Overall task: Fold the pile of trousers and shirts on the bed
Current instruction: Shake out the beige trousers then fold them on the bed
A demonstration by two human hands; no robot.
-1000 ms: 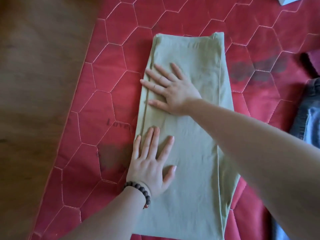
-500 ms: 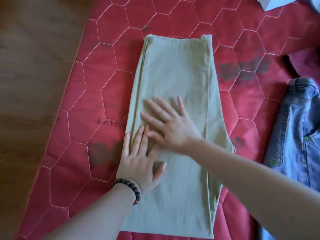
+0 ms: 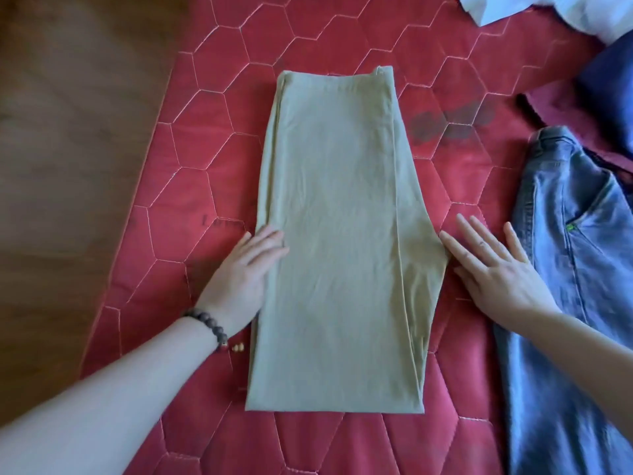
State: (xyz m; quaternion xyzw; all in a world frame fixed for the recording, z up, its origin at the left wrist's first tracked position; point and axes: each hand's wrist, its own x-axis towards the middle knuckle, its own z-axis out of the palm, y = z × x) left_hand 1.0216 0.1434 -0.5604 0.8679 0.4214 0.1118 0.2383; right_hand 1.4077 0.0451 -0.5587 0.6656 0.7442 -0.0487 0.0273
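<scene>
Olive-green trousers [image 3: 339, 241] lie folded lengthwise into a long flat strip on the red quilted bed cover [image 3: 212, 138]. My left hand [image 3: 248, 269], with a bead bracelet on the wrist, rests flat at the strip's left edge, its fingertips on the cloth. My right hand [image 3: 493, 269] lies flat with straight, spread fingers on the cover just right of the strip, fingertips at its right edge. Neither hand grips anything.
Blue jeans [image 3: 568, 269] lie unfolded along the right side. A dark red garment [image 3: 575, 111], a dark blue one [image 3: 613, 80] and white cloth [image 3: 555, 12] sit at the top right. Brown wooden floor [image 3: 68, 166] runs along the bed's left edge.
Both hands slid off the middle of the green trousers and moved apart, the left to the left edge, the right to the right edge. The view shifted, showing more of the jeans.
</scene>
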